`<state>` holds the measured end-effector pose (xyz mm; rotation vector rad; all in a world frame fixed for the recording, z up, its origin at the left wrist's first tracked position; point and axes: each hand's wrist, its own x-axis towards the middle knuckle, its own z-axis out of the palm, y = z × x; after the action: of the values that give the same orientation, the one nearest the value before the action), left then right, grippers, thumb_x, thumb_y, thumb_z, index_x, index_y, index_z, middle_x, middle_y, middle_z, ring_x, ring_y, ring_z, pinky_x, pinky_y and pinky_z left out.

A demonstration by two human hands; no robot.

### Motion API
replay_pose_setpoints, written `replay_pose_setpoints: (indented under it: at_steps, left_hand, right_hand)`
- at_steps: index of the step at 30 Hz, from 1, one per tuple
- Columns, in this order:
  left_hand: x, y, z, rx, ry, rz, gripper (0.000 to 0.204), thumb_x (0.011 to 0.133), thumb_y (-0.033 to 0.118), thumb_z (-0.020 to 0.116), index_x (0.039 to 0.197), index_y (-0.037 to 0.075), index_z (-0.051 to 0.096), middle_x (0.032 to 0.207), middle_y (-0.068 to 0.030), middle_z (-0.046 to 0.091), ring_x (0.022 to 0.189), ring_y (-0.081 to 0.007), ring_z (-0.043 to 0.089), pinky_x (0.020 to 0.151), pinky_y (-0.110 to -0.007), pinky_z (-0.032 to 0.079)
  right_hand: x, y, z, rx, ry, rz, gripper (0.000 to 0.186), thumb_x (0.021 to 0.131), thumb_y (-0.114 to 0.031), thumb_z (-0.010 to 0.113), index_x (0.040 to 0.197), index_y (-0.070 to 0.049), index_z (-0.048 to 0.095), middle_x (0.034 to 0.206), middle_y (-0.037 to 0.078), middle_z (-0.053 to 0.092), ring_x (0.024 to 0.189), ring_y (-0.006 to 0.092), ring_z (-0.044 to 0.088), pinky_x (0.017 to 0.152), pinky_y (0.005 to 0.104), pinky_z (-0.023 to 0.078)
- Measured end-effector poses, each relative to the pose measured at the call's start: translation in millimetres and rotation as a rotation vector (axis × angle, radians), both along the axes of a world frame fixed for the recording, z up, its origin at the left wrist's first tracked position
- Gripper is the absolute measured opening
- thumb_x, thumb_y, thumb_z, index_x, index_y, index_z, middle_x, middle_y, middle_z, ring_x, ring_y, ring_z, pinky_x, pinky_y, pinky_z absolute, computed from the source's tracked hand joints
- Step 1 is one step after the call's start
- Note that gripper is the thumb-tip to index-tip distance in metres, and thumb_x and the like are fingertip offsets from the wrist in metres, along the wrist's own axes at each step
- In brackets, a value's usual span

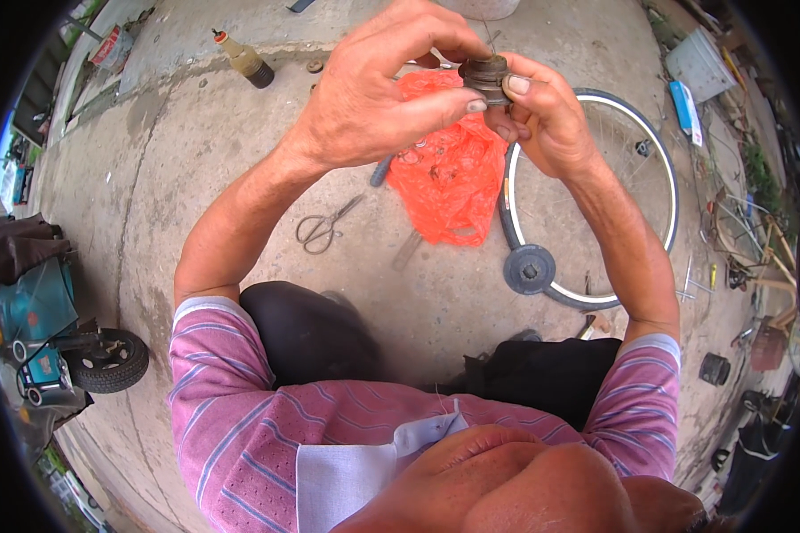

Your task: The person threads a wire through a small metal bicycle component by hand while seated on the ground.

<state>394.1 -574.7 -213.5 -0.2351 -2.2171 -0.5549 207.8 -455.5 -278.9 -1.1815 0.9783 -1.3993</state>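
Both hands are raised together in front of me at the top of the view. Between them is a small, grimy metal part (484, 82), round and stepped with ring-like ridges. My left hand (364, 102) pinches it from the left with thumb and fingers. On the other side, my right hand (549, 111) grips it, the thumb pressed against its edge. A thin wire-like piece sticks up just above the part. Below lies a crumpled red plastic bag (449, 191) with small dark bits on it. Scissors (320, 231) rest on the concrete left of the bag.
A spoked bicycle wheel (670, 178) lies at right, a dark round disc (530, 269) on its near left edge. A bottle of dark liquid (243, 60) is far left. A blue wheeled vehicle (40, 306) stands left; a whitish bucket (698, 67) and blue box (684, 108) are far right.
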Motion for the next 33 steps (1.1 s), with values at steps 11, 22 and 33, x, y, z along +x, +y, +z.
replay_pose_setpoints:
  at_steps: [11, 22, 33]
  left_hand:
    - [-3.4, 1.7, -24.6, 0.162, -0.143, 0.030, 0.047, 0.076, 0.007, 0.079, 0.120, 0.006, 0.064, 0.117, -0.0090, 0.063, 0.103, -0.0216, 0.062, 0.086, -0.032, 0.053]
    - [-3.5, -2.1, -28.3, 0.211, -0.137, 0.015, 0.047, 0.076, 0.002, 0.077, 0.121, 0.006, 0.063, 0.116, -0.0080, 0.064, 0.103, -0.0200, 0.063, 0.087, -0.031, 0.052]
    - [-1.3, -4.7, -30.6, 0.458, -0.237, -0.016, 0.047, 0.079, 0.000, 0.077, 0.123, 0.001, 0.061, 0.116, -0.0073, 0.063, 0.096, -0.0156, 0.062, 0.087, -0.030, 0.051]
  right_hand:
    - [1.7, 3.4, 7.2, -0.014, -0.143, 0.065, 0.034, 0.094, -0.033, 0.054, 0.103, -0.002, 0.060, 0.080, 0.001, 0.058, 0.062, 0.0072, 0.046, 0.051, 0.0215, 0.028]
    - [-3.4, 4.3, 12.0, -0.029, 0.056, -0.031, 0.040, 0.095, -0.035, 0.057, 0.110, 0.002, 0.062, 0.065, -0.002, 0.051, 0.055, 0.0063, 0.044, 0.050, 0.0222, 0.030]
    - [-13.2, 6.5, 20.2, -0.208, 0.159, -0.371, 0.029, 0.090, -0.019, 0.072, 0.113, -0.002, 0.066, 0.088, 0.001, 0.064, 0.069, 0.0035, 0.052, 0.057, 0.0207, 0.041]
